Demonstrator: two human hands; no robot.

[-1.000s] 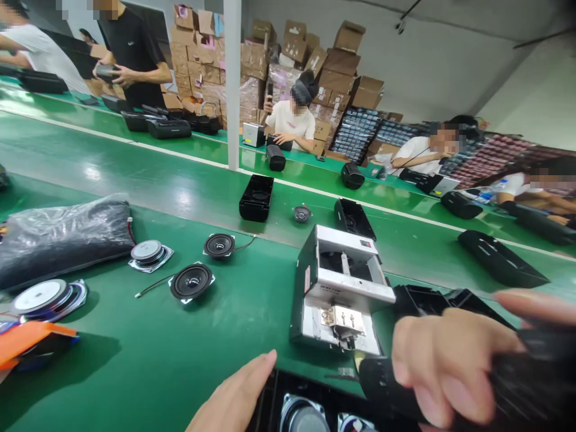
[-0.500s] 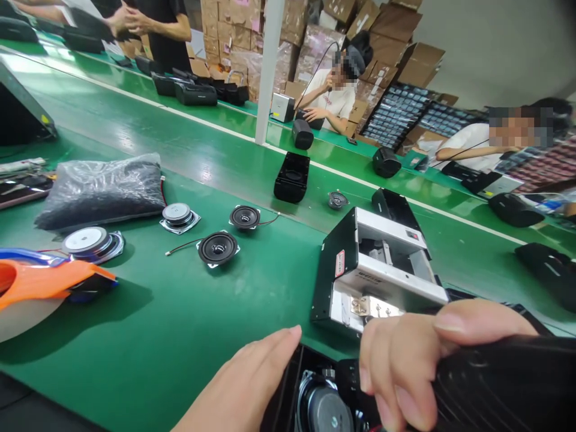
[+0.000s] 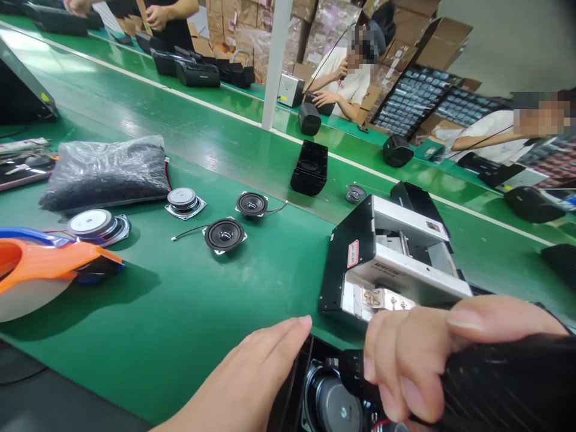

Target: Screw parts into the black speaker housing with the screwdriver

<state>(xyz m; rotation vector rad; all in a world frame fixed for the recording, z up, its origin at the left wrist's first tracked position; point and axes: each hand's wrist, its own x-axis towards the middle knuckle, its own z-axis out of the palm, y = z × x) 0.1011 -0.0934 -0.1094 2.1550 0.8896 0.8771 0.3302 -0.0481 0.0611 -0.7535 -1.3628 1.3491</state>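
Note:
My right hand (image 3: 418,354) is wrapped round a black electric screwdriver (image 3: 513,384), which lies nearly level and points left. Its nose reaches over the corner of a round speaker driver (image 3: 339,408) inside an open black speaker housing (image 3: 288,396). The bit's contact with a screw is too small to make out. Along the housing's left wall lies my left hand (image 3: 252,372), fingers stretched out together and the thumb hidden. The housing is cut off by the bottom edge, and a bit of red wire shows inside it.
Just beyond stands a black-and-white screw feeder (image 3: 348,270). Several loose speaker drivers (image 3: 225,234) lie on the green bench, near a filled plastic bag (image 3: 108,171) and an orange tape dispenser (image 3: 54,264). A housing (image 3: 309,168) sits farther off; co-workers work across the line.
The view has shifted slightly, so bench items sit higher and farther right. The screwdriver nose now sits nearer the driver's upper corner. Both hands keep nearly the same pose.

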